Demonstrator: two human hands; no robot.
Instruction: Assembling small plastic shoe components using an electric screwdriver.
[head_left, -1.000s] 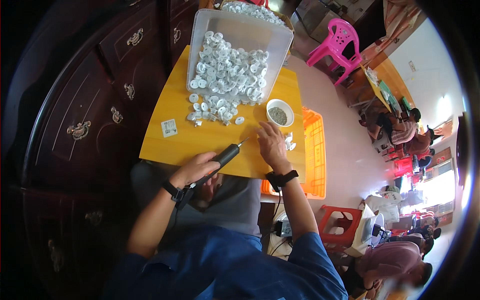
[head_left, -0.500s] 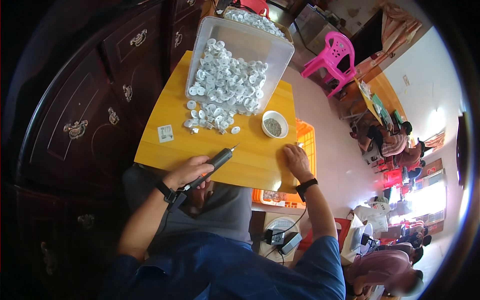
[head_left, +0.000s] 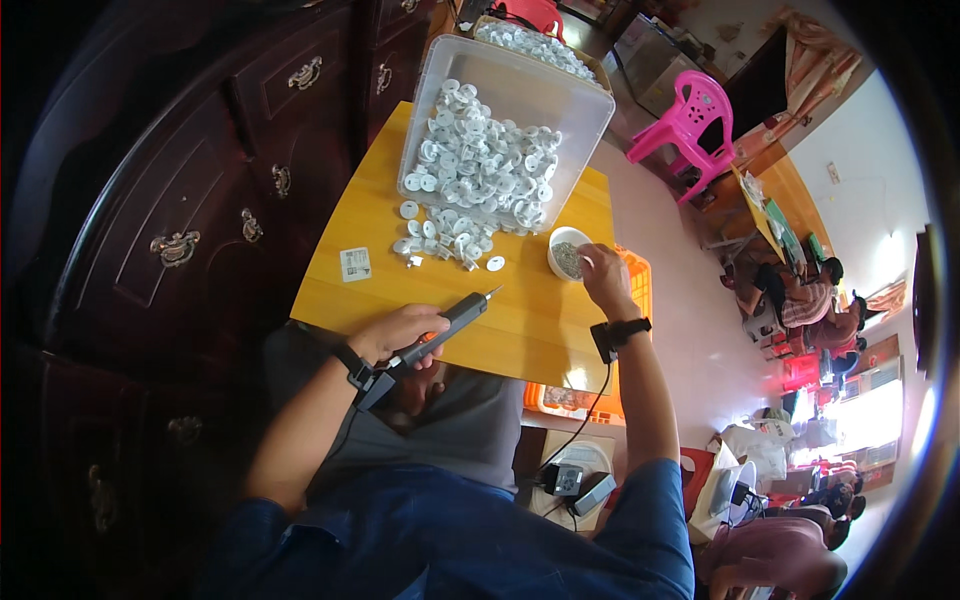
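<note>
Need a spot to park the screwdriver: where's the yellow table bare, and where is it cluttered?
Bare: the near strip of the yellow table, between the left hand holding the electric screwdriver and the right hand; also the left edge around the small card. Crowded: the clear bin, the loose white parts spilling from it, and the small white bowl.

- I see the left hand [head_left: 400, 332] gripping a dark electric screwdriver [head_left: 445, 325] over the yellow table [head_left: 350, 300]
- My view has the right hand [head_left: 605, 275] at a small white bowl [head_left: 568, 256], beside scattered white discs [head_left: 440, 240]
</note>
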